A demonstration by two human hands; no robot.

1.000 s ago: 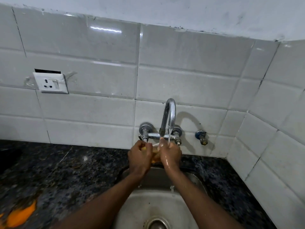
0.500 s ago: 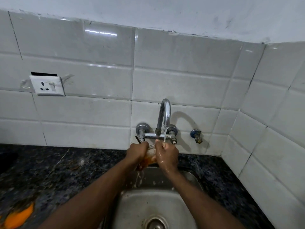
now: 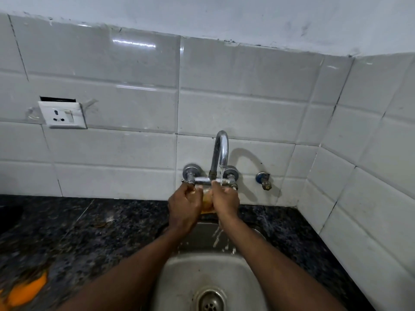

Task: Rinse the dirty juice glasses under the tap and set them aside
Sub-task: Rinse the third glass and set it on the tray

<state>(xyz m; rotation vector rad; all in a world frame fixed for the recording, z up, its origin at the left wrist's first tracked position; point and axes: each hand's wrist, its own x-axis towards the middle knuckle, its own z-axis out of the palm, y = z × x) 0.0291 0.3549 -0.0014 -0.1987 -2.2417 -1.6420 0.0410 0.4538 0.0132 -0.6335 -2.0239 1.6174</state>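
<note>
A clear juice glass point(image 3: 207, 202) with orange residue sits between both hands, just below the running chrome tap point(image 3: 220, 153). My left hand point(image 3: 184, 206) grips its left side and my right hand point(image 3: 225, 202) grips its right side. Most of the glass is hidden by my fingers. A thin stream of water falls from the spout onto my right hand and the glass, then splashes down into the steel sink point(image 3: 179, 277).
Dark speckled granite counter point(image 3: 89, 232) surrounds the sink. An orange patch point(image 3: 24, 290) lies at the counter's lower left. A wall socket point(image 3: 61, 114) is on the tiled wall at left, and a small valve point(image 3: 263, 180) right of the tap. The tiled side wall closes off the right.
Both hands stay under the tap with the glass. Water now runs off my right wrist into the sink. The view has shifted slightly.
</note>
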